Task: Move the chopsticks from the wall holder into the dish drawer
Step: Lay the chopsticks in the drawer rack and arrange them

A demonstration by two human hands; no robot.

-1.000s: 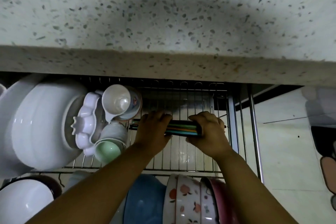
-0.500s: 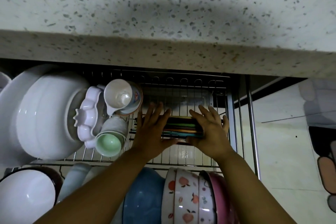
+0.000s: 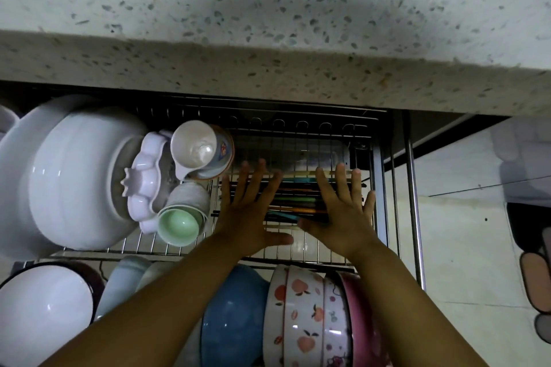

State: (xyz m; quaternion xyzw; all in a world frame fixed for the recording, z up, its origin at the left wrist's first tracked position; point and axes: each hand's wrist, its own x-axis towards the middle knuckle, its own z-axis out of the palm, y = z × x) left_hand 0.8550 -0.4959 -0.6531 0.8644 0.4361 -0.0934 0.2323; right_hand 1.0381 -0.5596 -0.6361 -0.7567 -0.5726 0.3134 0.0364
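A bundle of coloured chopsticks point(image 3: 293, 202) lies flat and spread across the wire floor of the pulled-out dish drawer point(image 3: 301, 128), under the speckled countertop. My left hand point(image 3: 249, 211) rests flat over their left ends, fingers spread. My right hand point(image 3: 343, 211) lies flat over their right ends, fingers also apart. Neither hand grips anything. The chopstick ends are hidden under both palms. The wall holder is out of view.
White bowls and plates point(image 3: 68, 176), a white cup point(image 3: 198, 149) and a green cup point(image 3: 177, 225) fill the drawer's left side. Blue point(image 3: 232, 322), peach-patterned point(image 3: 304, 322) and pink bowls stand in the front row. The drawer's metal rail point(image 3: 413, 202) runs along the right, tiled floor beyond.
Both hands were closed on the chopstick bundle a second ago. They have since opened and flattened, and the chopsticks have spread out on the wire floor.
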